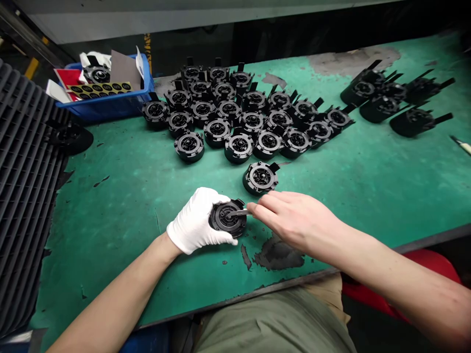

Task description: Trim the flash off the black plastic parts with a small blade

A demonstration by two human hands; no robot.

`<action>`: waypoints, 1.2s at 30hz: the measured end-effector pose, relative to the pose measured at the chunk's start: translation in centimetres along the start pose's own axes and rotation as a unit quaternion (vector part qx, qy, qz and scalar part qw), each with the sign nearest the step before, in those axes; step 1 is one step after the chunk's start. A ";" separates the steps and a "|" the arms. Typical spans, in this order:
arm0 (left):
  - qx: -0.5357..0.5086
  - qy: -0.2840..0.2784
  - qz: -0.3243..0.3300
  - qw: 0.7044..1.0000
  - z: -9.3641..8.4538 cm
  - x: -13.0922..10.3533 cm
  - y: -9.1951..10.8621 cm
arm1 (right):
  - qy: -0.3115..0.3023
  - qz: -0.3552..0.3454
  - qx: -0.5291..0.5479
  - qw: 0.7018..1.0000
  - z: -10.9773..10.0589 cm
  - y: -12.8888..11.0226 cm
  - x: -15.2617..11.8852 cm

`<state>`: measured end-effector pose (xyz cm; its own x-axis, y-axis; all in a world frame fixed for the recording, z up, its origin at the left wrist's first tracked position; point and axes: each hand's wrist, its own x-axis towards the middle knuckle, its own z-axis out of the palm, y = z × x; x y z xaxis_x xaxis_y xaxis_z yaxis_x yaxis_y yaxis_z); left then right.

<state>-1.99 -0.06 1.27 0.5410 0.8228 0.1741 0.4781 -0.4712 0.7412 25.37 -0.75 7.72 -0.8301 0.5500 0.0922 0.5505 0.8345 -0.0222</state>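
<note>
My left hand [198, 220], in a white glove, is closed around a round black plastic part [224, 223] just above the green table. The part's ringed face is turned up towards me, and a short tab shows at its far edge. My bare right hand [290, 215] grips a slim metal tool [241, 212] with a narrow tip. That tip reaches the middle of the part's face; whether it touches cannot be made out. Just beyond my hands another round black part [260, 177] stands on the table.
Several similar black parts [239, 146] stand grouped behind, and more parts [412, 121] are at the far right. A blue bin [110, 110] holds papers and stickers. Stacked grey ridged trays [25, 206] line the left side. A pen-like tool [461, 144] lies at the right edge.
</note>
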 end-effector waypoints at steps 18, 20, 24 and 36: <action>0.008 0.021 0.006 1.000 0.4 -0.7 -0.6 | 0.010 -0.054 0.042 0.998 0.6 2.3 -0.9; 0.009 0.030 0.010 0.999 0.4 -0.8 -0.6 | 0.042 -0.014 0.061 0.997 1.1 2.0 -1.4; 0.012 0.025 0.008 1.000 0.4 -0.9 -0.6 | 0.072 0.048 0.063 0.994 1.9 0.7 -1.6; 0.008 0.009 0.022 1.000 0.0 0.0 0.0 | 0.008 -0.017 -0.019 1.000 -0.2 0.2 0.1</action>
<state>-2.01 -0.03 1.24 0.5487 0.8072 0.2178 0.4661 -0.5116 0.7218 25.41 -0.57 7.91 -0.8472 0.5201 0.1088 0.5248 0.8510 0.0184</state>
